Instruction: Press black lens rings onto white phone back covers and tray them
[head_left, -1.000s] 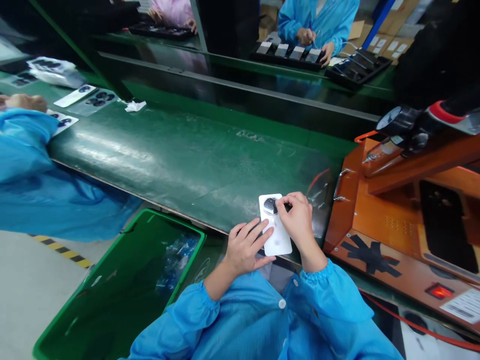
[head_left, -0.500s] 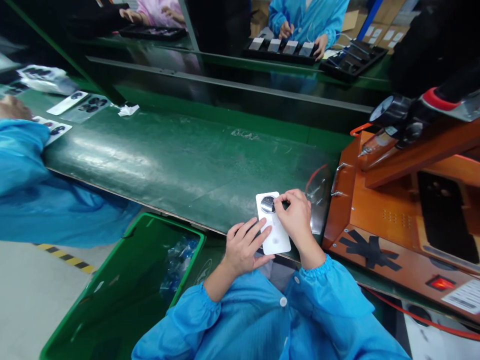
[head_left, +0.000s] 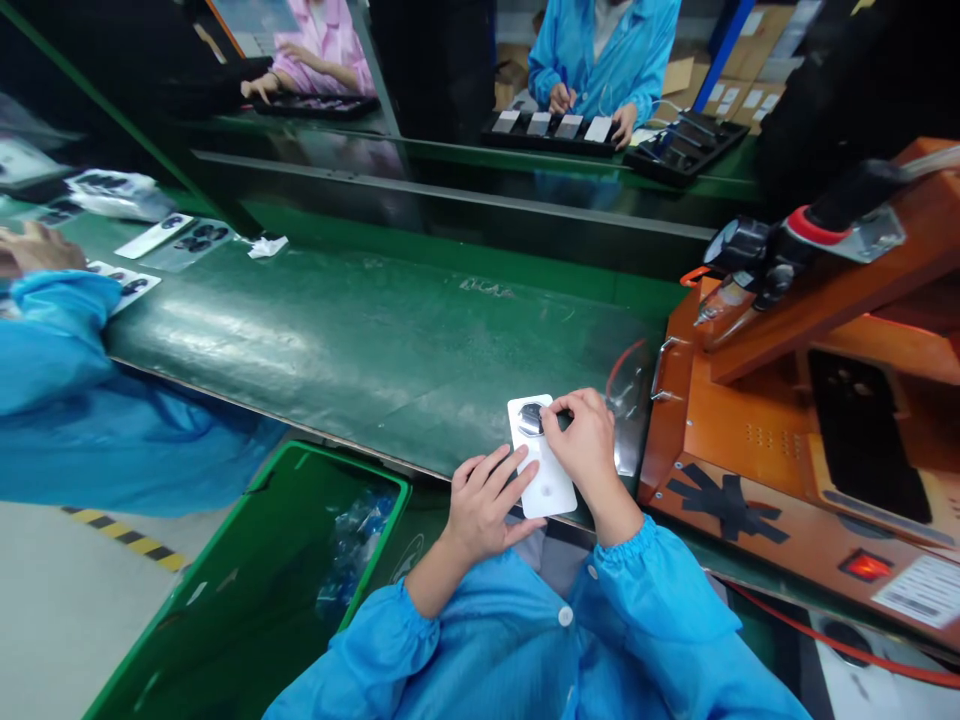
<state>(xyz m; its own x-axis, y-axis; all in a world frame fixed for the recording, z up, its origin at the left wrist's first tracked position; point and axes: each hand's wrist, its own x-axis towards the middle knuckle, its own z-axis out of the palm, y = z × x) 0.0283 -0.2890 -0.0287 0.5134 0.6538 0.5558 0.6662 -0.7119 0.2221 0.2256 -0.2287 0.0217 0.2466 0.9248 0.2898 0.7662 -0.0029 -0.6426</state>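
A white phone-shaped panel [head_left: 550, 484] lies at the front edge of the green table, with a dark, shiny round camera piece [head_left: 531, 420] at its top. My left hand [head_left: 486, 500] rests on the panel's left side with its fingers spread. At the right rim of the round piece, the thumb and index finger of my right hand [head_left: 585, 440] are pinched together. Whatever lies between those fingertips is too small to make out.
An orange machine [head_left: 697, 420] with a gauge stands at the right. Below the green table [head_left: 337, 330] is a green bin [head_left: 277, 560] holding clear plastic. A co-worker's blue sleeve [head_left: 67, 330] reaches in at left. People with black trays [head_left: 517, 135] sit across.
The view has shifted slightly, so the surroundings appear moved. Both hands keep nearly the same pose on the panel.
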